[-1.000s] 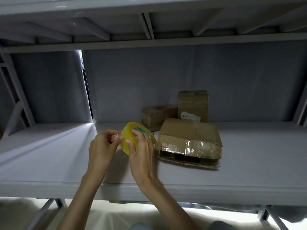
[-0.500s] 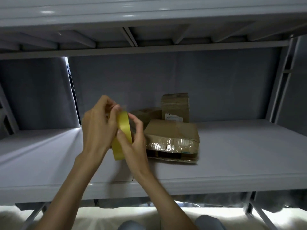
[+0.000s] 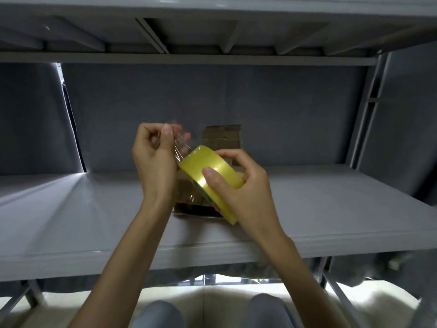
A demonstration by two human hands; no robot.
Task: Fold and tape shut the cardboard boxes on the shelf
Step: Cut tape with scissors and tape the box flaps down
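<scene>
My right hand (image 3: pixel 246 185) grips a yellow roll of clear tape (image 3: pixel 212 176) above the grey shelf (image 3: pixel 331 209). A short clear strip of tape end (image 3: pixel 181 145) runs up and left from the roll, pinched by my left hand (image 3: pixel 155 159). Behind and below my hands lies a flat cardboard box (image 3: pixel 189 202), mostly hidden, its taped front edge showing. An upright cardboard box (image 3: pixel 223 137) stands further back near the rear wall. A third box seen earlier is hidden behind my hands.
The upper shelf (image 3: pixel 212 31) hangs low overhead. A metal upright (image 3: pixel 364 110) stands at the right rear. A dark curtain wall closes the back, with a bright gap (image 3: pixel 71 119) at the left. My knees (image 3: pixel 158 316) show below the shelf's front edge.
The roll has turned from edge-on to tilted in my right hand. My left hand has peeled the tape end free and drawn it up and left. The view shifted right.
</scene>
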